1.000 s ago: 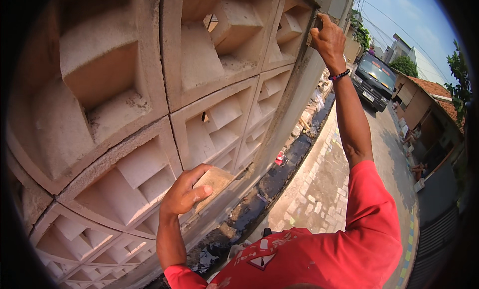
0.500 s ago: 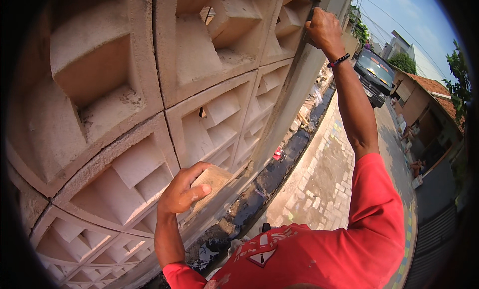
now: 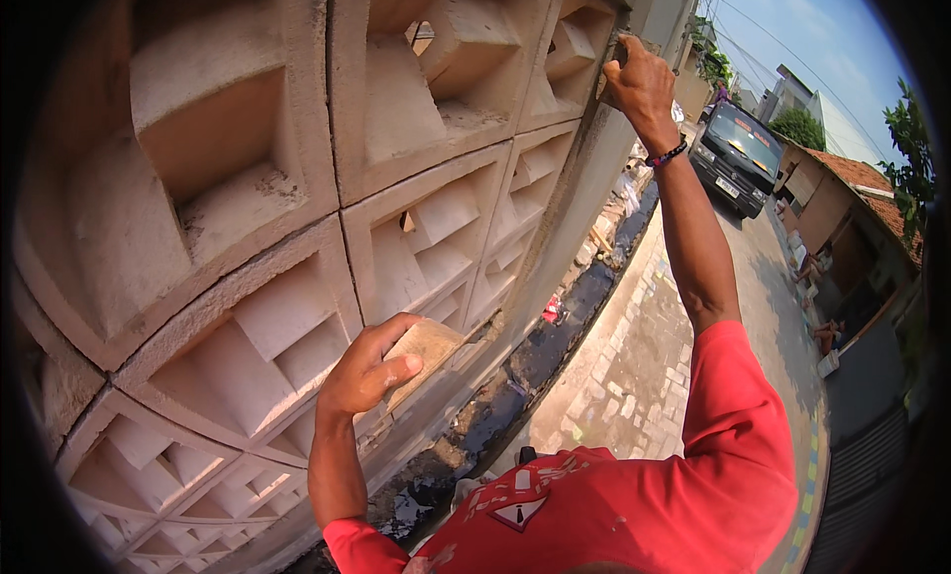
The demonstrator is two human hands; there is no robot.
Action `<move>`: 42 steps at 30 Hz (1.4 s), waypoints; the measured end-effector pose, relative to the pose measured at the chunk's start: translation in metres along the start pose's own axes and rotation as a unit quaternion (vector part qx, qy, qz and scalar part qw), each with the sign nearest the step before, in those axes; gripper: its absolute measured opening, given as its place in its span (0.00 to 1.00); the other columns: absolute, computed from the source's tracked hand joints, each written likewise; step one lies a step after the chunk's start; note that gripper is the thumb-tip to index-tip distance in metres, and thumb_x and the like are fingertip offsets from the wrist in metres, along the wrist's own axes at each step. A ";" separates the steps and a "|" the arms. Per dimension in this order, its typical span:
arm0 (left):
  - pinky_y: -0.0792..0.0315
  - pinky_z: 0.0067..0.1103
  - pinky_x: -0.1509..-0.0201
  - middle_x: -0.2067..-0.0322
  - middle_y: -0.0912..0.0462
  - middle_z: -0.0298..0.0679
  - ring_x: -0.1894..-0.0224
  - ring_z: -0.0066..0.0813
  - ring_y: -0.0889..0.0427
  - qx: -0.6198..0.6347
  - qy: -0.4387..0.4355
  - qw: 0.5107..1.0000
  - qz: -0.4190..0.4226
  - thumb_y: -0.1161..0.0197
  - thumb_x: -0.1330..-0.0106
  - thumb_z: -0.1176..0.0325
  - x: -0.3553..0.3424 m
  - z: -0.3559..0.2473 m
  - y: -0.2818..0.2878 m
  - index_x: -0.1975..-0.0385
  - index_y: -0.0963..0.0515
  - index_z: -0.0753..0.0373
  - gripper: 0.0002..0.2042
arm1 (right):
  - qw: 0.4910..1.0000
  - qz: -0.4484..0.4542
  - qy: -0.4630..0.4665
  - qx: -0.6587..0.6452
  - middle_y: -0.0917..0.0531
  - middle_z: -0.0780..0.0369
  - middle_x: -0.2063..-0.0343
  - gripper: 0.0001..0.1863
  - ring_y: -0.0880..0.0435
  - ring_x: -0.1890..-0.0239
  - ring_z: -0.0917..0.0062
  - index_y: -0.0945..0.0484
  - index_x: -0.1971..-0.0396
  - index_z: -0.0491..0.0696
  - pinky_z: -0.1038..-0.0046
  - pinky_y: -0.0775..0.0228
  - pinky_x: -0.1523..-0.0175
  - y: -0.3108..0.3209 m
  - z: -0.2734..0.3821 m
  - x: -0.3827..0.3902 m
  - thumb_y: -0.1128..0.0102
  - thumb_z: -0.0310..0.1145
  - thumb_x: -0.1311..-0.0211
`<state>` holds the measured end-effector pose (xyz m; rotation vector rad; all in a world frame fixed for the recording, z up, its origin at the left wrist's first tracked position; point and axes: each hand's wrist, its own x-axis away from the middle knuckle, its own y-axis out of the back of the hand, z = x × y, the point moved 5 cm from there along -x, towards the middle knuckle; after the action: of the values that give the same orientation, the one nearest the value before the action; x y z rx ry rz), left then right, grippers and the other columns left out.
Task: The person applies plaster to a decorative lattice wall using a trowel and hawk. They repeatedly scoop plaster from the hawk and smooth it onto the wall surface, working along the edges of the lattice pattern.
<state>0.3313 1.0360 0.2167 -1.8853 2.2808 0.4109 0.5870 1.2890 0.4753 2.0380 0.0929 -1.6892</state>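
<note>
On the left, a wall of pale concrete ventilation blocks [image 3: 386,128], with recessed angular openings and dark joints, runs beside a plain vertical concrete edge [image 3: 561,208]. High at that edge, my right hand [image 3: 644,89], wearing a dark beaded bracelet, is closed with fingers bent around something greyish that is mostly hidden. Lower down, my left hand [image 3: 367,371] grips a flat wooden board [image 3: 426,361] against or very near the lower blocks, thumb across its face. My arms come from red short sleeves.
Below the wall runs an open drain [image 3: 555,346] with dark water and debris, bordered by a paved strip [image 3: 624,366]. A dark truck [image 3: 733,158] stands on the lane at upper right. People [image 3: 822,331] sit outside low tile-roofed houses [image 3: 832,178] on the far side.
My right hand has shifted slightly left and down against the concrete edge, still closed. My left hand stays on the board, almost in place. The whole view has moved slightly.
</note>
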 end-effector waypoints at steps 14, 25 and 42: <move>0.32 0.22 0.57 0.69 0.22 0.42 0.65 0.26 0.25 -0.040 -0.033 0.998 0.031 0.43 0.42 0.56 0.000 0.000 0.003 0.53 0.29 0.70 0.24 | 0.996 -0.030 0.009 0.082 0.18 0.48 0.71 0.14 0.18 0.64 0.52 0.23 0.65 0.46 0.56 0.25 0.58 -0.016 -0.017 -0.043 0.40 0.37 0.51; 0.32 0.21 0.56 0.67 0.22 0.41 0.64 0.25 0.26 -0.009 -0.034 0.999 0.010 0.42 0.42 0.55 0.000 0.005 0.001 0.53 0.29 0.71 0.25 | 0.990 0.108 -0.078 0.037 0.18 0.46 0.70 0.17 0.18 0.64 0.50 0.23 0.60 0.45 0.54 0.26 0.58 -0.037 -0.002 0.055 0.43 0.35 0.50; 0.33 0.21 0.57 0.67 0.23 0.40 0.64 0.26 0.26 -0.013 0.011 1.000 -0.009 0.40 0.46 0.51 0.000 0.003 0.001 0.54 0.29 0.72 0.29 | 0.880 0.045 -0.111 -0.459 0.18 0.59 0.67 0.19 0.19 0.65 0.81 0.28 0.46 0.44 0.77 0.25 0.60 -0.031 -0.098 -0.018 0.43 0.31 0.37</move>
<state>0.3297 1.0370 0.2134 -1.9306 2.2829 0.4219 0.6606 1.3603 0.4940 1.1124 0.5888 -1.3989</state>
